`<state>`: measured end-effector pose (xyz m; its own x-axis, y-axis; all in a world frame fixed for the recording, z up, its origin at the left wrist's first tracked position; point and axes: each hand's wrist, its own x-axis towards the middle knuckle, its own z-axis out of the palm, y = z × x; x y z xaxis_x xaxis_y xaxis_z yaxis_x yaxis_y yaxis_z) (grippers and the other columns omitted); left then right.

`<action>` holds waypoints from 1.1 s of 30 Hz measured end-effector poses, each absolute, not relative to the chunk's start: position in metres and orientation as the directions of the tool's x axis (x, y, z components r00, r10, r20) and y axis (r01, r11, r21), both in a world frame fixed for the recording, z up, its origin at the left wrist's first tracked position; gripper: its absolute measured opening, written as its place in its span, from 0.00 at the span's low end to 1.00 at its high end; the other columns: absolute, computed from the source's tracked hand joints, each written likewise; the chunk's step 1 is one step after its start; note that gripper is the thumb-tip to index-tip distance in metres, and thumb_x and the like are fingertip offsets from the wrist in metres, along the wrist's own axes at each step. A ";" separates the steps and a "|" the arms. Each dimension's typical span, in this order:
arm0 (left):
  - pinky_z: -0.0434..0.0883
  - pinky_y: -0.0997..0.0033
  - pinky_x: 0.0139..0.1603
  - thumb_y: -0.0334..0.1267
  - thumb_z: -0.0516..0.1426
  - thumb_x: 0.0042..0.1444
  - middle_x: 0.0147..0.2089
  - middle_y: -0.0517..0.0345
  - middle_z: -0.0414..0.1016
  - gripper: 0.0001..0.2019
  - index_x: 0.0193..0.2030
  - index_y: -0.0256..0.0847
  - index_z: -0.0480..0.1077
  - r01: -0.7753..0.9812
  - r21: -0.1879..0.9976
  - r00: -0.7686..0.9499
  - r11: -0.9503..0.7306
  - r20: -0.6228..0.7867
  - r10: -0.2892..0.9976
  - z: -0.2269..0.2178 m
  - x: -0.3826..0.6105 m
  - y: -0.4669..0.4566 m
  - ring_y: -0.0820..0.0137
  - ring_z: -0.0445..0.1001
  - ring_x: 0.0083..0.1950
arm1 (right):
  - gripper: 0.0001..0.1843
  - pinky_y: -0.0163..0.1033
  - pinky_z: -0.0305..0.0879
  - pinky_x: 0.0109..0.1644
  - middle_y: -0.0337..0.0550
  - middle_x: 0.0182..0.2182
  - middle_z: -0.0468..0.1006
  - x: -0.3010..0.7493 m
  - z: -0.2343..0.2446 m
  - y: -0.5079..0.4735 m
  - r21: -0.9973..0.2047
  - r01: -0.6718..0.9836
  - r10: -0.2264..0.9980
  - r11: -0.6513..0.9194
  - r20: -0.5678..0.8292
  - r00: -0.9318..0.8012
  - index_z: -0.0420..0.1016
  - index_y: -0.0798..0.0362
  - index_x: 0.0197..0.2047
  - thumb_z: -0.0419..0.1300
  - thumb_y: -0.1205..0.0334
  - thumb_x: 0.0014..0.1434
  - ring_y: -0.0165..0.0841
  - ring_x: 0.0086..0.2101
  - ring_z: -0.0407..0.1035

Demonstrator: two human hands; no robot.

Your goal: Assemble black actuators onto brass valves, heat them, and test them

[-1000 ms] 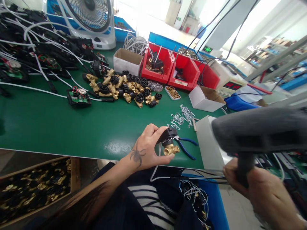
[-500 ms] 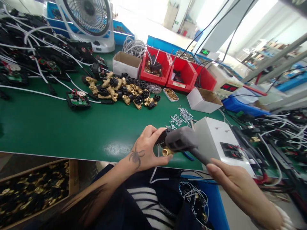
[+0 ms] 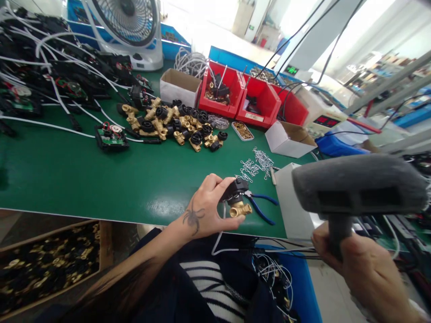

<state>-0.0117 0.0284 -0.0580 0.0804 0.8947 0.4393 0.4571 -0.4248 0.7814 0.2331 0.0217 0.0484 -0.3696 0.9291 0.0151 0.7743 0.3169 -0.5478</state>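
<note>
My left hand [image 3: 205,208] pinches a brass valve with a black cap [image 3: 237,201] at the near edge of the green table [image 3: 67,175]; a white wire hangs from it. My right hand [image 3: 363,269] grips the handle of a grey handheld scanner [image 3: 357,188], raised close to the camera at the right, its head turned toward the valve. Blue-handled pliers [image 3: 261,206] lie just right of the valve.
A pile of brass-and-black valves [image 3: 175,125] lies mid-table, with metal clips [image 3: 256,163], red bins [image 3: 242,98], cardboard boxes [image 3: 289,137] and a white box [image 3: 291,202] around. A fan [image 3: 126,27] and wired circuit boards [image 3: 50,80] fill the far left. A wooden crate of parts [image 3: 47,264] sits below.
The scanner was down against the valve half a second ago; my right hand has pulled it back up and to the right. My left hand keeps holding the valve in place.
</note>
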 end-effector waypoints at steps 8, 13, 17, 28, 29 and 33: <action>0.72 0.59 0.48 0.45 0.64 0.47 0.45 0.51 0.64 0.33 0.60 0.38 0.63 0.446 0.793 0.092 -0.414 0.419 0.903 -0.057 -0.012 0.029 0.62 0.67 0.46 | 0.36 0.36 0.51 0.19 0.37 0.14 0.59 0.234 0.048 0.023 -0.542 0.798 0.932 0.263 -0.073 -0.356 0.61 0.50 0.20 0.39 0.30 0.63 0.29 0.16 0.54; 0.72 0.59 0.48 0.44 0.64 0.47 0.44 0.52 0.64 0.33 0.60 0.38 0.64 0.432 0.799 0.095 -0.419 0.422 0.902 -0.057 -0.012 0.029 0.63 0.66 0.46 | 0.35 0.36 0.51 0.20 0.38 0.14 0.62 0.230 0.045 0.026 -0.471 0.852 0.906 0.228 -0.219 -0.364 0.62 0.50 0.20 0.43 0.29 0.62 0.30 0.17 0.56; 0.72 0.59 0.48 0.44 0.64 0.47 0.45 0.52 0.64 0.33 0.60 0.38 0.63 0.424 0.807 0.093 -0.411 0.413 0.906 -0.058 -0.011 0.029 0.63 0.67 0.46 | 0.36 0.36 0.50 0.20 0.38 0.15 0.60 0.229 0.049 0.026 -0.507 0.816 0.912 0.277 -0.130 -0.390 0.61 0.50 0.20 0.41 0.29 0.62 0.29 0.17 0.54; 0.73 0.58 0.48 0.44 0.64 0.47 0.45 0.51 0.64 0.32 0.60 0.38 0.63 0.433 0.803 0.092 -0.410 0.413 0.906 -0.055 -0.012 0.029 0.62 0.67 0.46 | 0.36 0.36 0.50 0.20 0.37 0.15 0.58 0.232 0.047 0.027 -0.590 0.772 0.931 0.236 -0.089 -0.353 0.59 0.50 0.19 0.39 0.29 0.62 0.30 0.17 0.53; 0.73 0.58 0.48 0.45 0.64 0.47 0.45 0.51 0.64 0.32 0.60 0.39 0.63 0.434 0.801 0.093 -0.413 0.416 0.905 -0.055 -0.012 0.028 0.62 0.67 0.46 | 0.37 0.36 0.51 0.21 0.38 0.15 0.59 0.233 0.046 0.027 -0.603 0.761 0.932 0.241 -0.075 -0.354 0.59 0.50 0.19 0.37 0.29 0.62 0.30 0.17 0.54; 0.73 0.59 0.48 0.44 0.64 0.47 0.45 0.52 0.64 0.33 0.60 0.40 0.63 0.429 0.803 0.091 -0.413 0.417 0.905 -0.057 -0.012 0.028 0.62 0.67 0.47 | 0.36 0.35 0.51 0.21 0.37 0.15 0.61 0.229 0.044 0.028 -0.466 0.855 0.899 0.228 -0.238 -0.369 0.62 0.51 0.20 0.41 0.28 0.61 0.30 0.17 0.56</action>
